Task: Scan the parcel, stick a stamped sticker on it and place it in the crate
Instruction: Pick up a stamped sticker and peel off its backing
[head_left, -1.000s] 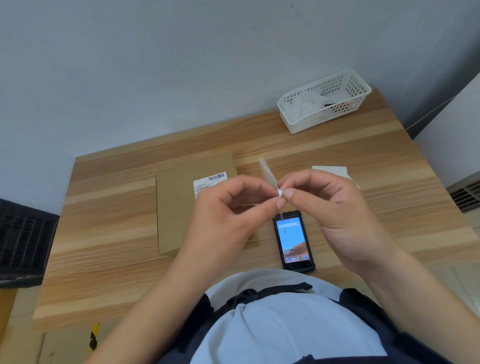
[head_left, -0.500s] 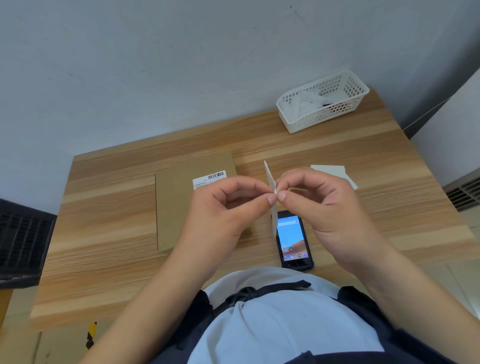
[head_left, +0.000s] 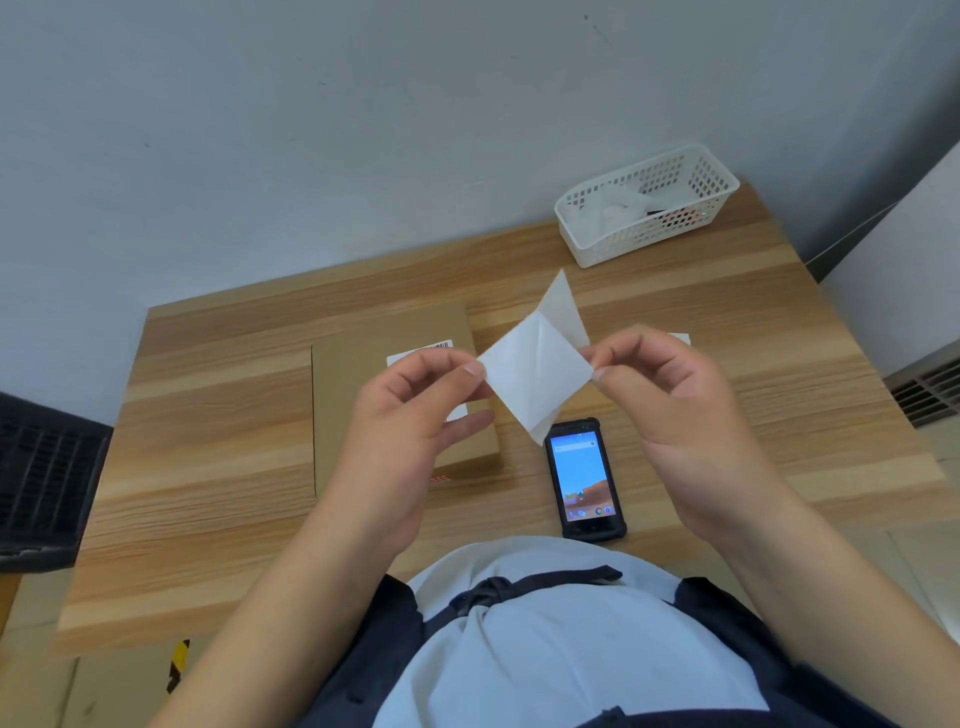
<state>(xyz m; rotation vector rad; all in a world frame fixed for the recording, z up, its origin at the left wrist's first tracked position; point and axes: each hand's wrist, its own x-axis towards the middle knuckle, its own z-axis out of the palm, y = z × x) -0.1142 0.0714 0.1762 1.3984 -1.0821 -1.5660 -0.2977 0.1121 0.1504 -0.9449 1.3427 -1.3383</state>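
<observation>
- Now, in the head view, my left hand (head_left: 415, 410) and right hand (head_left: 670, 410) each pinch a corner of the sticker (head_left: 535, 369), peeling its backing; I should pull slowly and evenly.
- The parcel (head_left: 363, 384) lies on the table (head_left: 208, 467) beneath my left hand, beside the phone (head_left: 584, 480).

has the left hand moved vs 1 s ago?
Yes. The left hand has pulled left, away from the phone and further over the parcel, peeling the sticker apart from the right hand.
</observation>
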